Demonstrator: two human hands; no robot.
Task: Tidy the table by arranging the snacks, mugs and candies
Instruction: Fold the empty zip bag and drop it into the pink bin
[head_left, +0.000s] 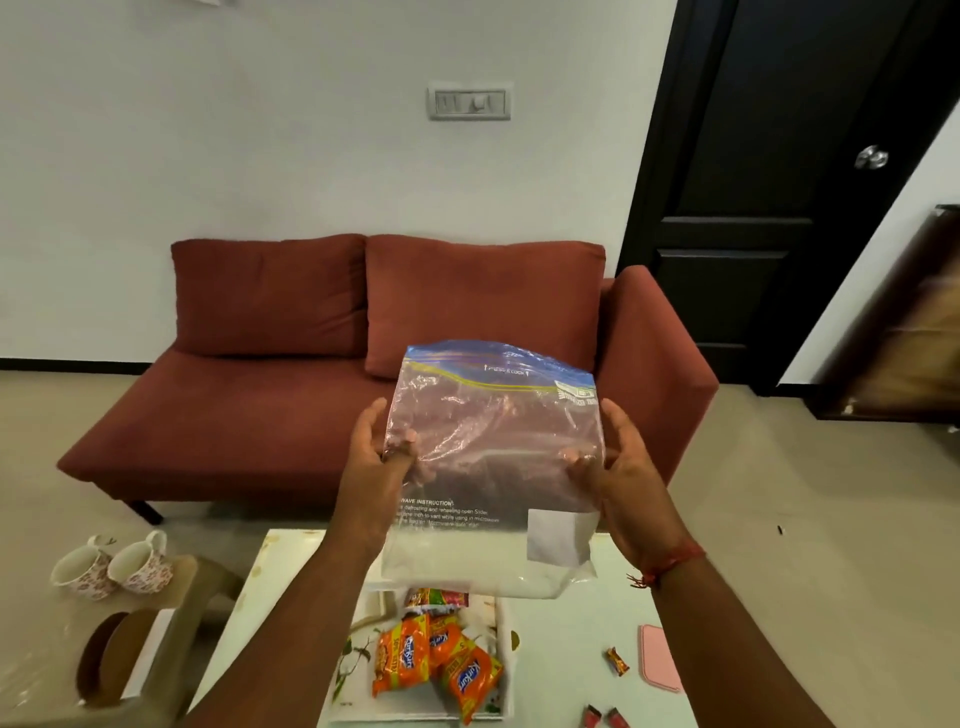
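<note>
I hold a clear zip-lock bag (493, 447) with a blue seal strip upright in front of me, above the table. My left hand (379, 447) grips its left edge and my right hand (613, 457) grips its right edge, thumbs on the front. The bag looks empty. Below it, several orange snack packets (436, 660) lie in a white tray (506, 654) on the white table (260, 597). A wrapped candy (617, 661) and two red candies (605, 719) lie on the table at right. Two floral mugs (111, 566) stand on a side table at left.
A pink flat object (660, 665) lies at the table's right side. A red sofa (363, 364) stands behind the table against the wall. A dark door (779, 182) is at the right. A brown stool (119, 654) sits at lower left.
</note>
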